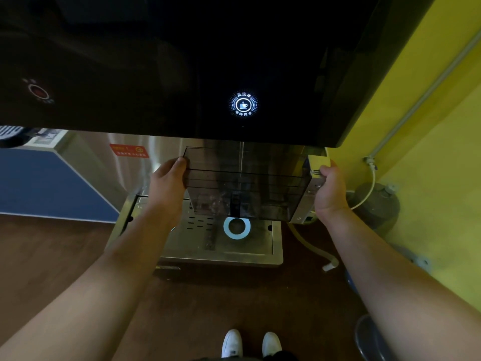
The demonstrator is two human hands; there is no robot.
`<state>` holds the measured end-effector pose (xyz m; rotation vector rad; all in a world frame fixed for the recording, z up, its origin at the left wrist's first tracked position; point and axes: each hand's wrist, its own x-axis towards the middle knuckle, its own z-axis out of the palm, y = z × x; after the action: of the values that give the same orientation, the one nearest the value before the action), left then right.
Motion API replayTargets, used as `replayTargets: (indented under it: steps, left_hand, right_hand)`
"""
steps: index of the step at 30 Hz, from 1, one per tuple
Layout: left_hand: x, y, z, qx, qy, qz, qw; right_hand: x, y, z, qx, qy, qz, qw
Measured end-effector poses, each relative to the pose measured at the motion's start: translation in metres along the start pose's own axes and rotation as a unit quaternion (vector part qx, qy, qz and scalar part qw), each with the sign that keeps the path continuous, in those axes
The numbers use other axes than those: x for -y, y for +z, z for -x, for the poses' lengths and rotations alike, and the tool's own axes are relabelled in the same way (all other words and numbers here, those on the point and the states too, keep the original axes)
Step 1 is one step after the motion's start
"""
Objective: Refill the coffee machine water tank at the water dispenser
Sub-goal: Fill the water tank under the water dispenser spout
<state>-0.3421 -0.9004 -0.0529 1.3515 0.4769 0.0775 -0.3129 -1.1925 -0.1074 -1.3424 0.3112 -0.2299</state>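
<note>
Two hands [166, 183] [329, 188] grip one tank [247, 183], seemingly filling.

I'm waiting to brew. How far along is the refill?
Done: the tank is out and under the dispenser. In hand: both hands hold it while a stream runs in; little water shows. Left: fill up, carry back.

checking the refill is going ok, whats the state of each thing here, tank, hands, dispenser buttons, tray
water tank: held up under the dispenser, a thin stream running in, a little water at the bottom
left hand: gripping the tank's left end
right hand: gripping the tank's right end
white cup button: lit
red button: dimly lit
drip tray: beneath the tank, a ring glowing on it
</note>
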Motion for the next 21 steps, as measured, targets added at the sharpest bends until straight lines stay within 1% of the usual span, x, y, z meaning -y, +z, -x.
replayTargets:
  steps: [7, 10, 13, 21]
  left_hand:
    - [0.0007, -0.0011, -0.0012, -0.004, 0.002, -0.002, 1.000]
    - [-0.0008, -0.0017, -0.0013, 0.002, 0.002, 0.001, 1.000]
    - [-0.0024, -0.0008, -0.0015, 0.008, 0.006, 0.011, 1.000]
    - [0.0014, -0.0005, -0.0034, 0.006, 0.008, 0.008, 1.000]
  right_hand:
    - [0.0029, 0.0019, -0.0025, -0.004, 0.010, 0.014, 1.000]
    - [0.0032, 0.0026, -0.0039, -0.017, 0.018, 0.006, 1.000]
    - [0.0027, 0.0030, -0.0054, -0.013, 0.004, -0.001, 1.000]
    - [0.0010, 0.0018, -0.0061, -0.019, 0.011, 0.003, 1.000]
